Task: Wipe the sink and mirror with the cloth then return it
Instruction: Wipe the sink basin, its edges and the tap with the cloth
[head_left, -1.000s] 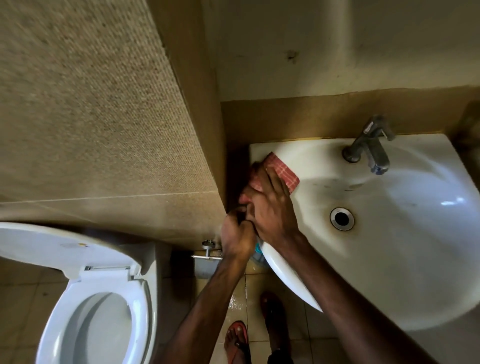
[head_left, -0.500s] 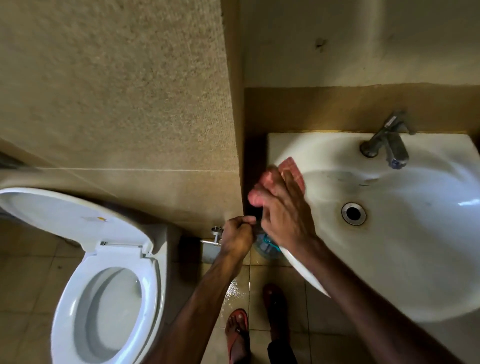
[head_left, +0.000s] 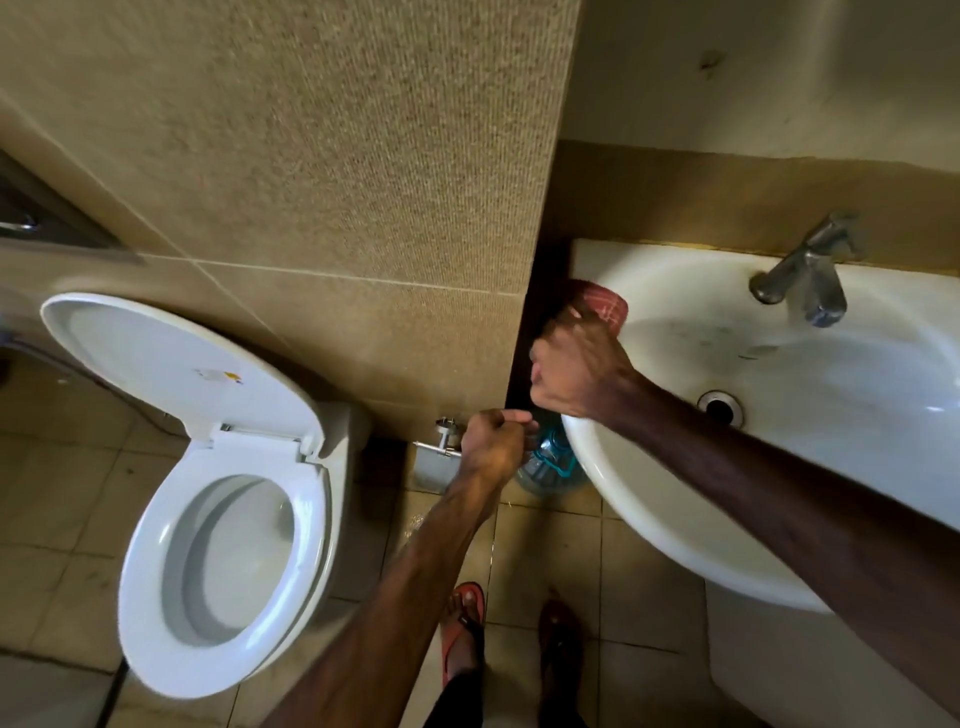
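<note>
Now right grip pinches cloth at center frame; press flat along sink rim. Left grip curled, contents unclear.

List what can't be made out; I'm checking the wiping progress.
Head view only.
No mirror is in frame.
The cloth is mostly covered by the motion-blurred right hand; one red checked corner shows.
The left hand is curled; its fingers hide whether it grips anything.
The blue item under the sink is largely hidden by its rim and that hand.
The sink's right part is cut off by the frame edge.
</note>
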